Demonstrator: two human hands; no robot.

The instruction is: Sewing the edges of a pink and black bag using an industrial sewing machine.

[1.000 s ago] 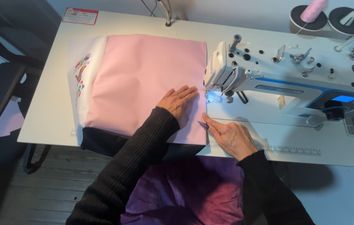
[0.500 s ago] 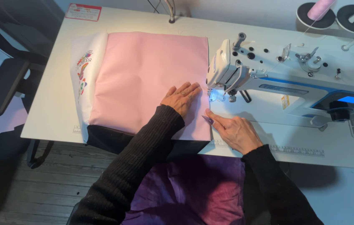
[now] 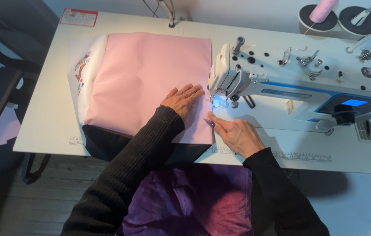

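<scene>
Beside the sewing machine [image 3: 281,83], left hand [image 3: 182,99] lies flat, grip released, on pink fabric [image 3: 146,78]; right hand [image 3: 237,133] pinches its edge.

A single head-worn camera looks steeply down from above the seated person, facing forward across the white table [image 3: 45,126]. It sits fairly near, so both forearms run up from the bottom edge. The sewing machine [image 3: 290,83] fills the upper right, the floor [image 3: 2,205] shows lower left, and the lap lies directly below.
</scene>
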